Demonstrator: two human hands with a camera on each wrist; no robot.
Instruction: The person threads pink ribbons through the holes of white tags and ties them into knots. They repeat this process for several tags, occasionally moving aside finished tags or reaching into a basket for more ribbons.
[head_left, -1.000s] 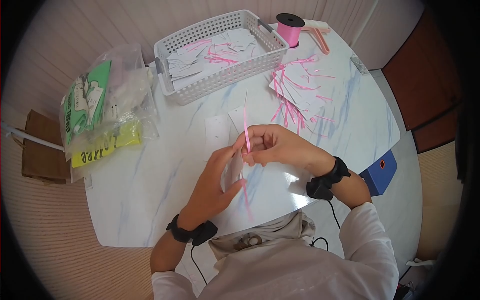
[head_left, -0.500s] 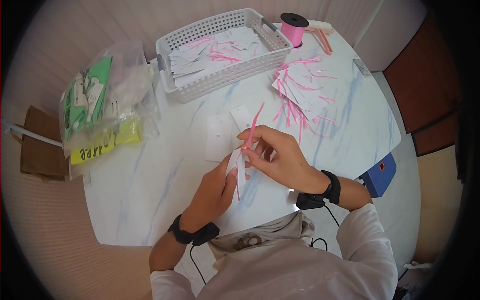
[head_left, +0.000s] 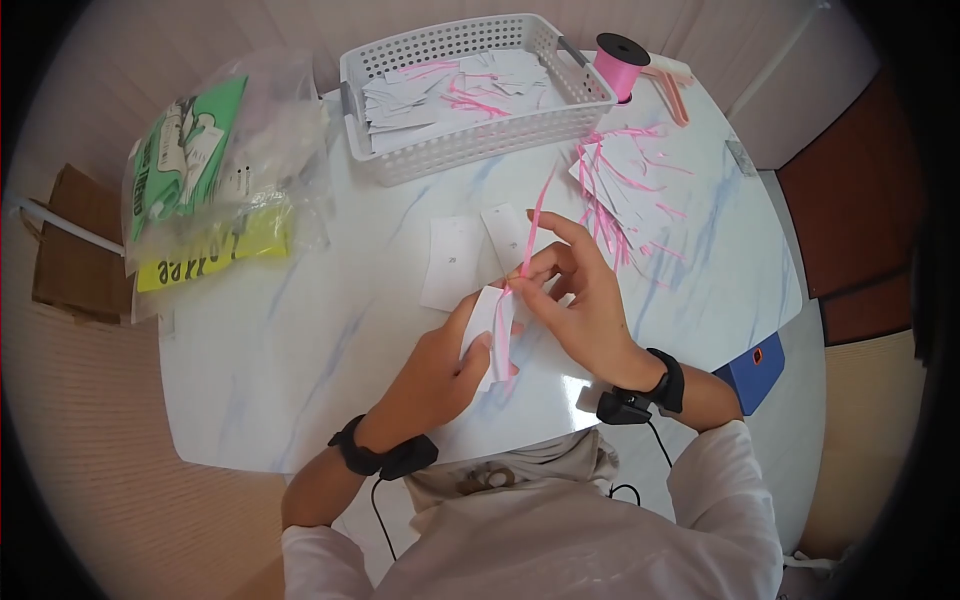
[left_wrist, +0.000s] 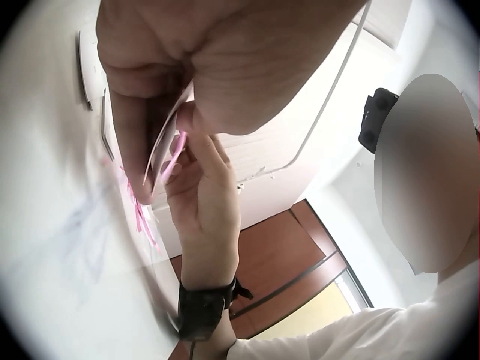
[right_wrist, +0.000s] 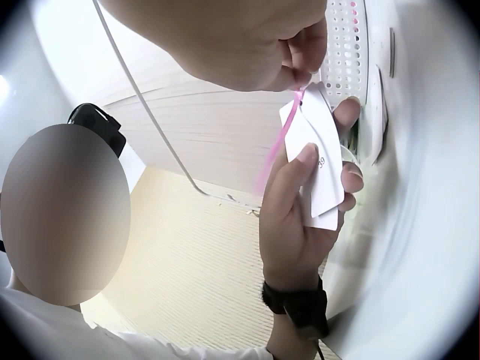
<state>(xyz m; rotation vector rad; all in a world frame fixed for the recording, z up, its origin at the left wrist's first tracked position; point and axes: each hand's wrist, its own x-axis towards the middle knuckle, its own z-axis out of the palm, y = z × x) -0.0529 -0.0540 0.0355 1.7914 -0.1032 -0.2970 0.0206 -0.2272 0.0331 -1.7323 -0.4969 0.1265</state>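
Note:
My left hand holds white paper tags, its thumb lying across them. In the right wrist view the tags overlap, and one bears the printed number 39. A pink ribbon comes off their upper end, one length pointing up and another hanging along the tags. With thumb and fingertips, my right hand pinches the ribbon right at that end. Its index finger is raised beside the upper length. Just beyond the hands, two white tags lie on the table.
A white perforated basket with tags and pink ribbons stands at the back. Right of it are a spool of pink ribbon and a pile of ribboned tags. Clear plastic bags lie at the left. A blue box is beyond the right edge.
The tags, mostly hidden between the hands a second ago, now show their white face. My right hand has moved to their upper end, and its index finger has lifted. The head view has shifted slightly.

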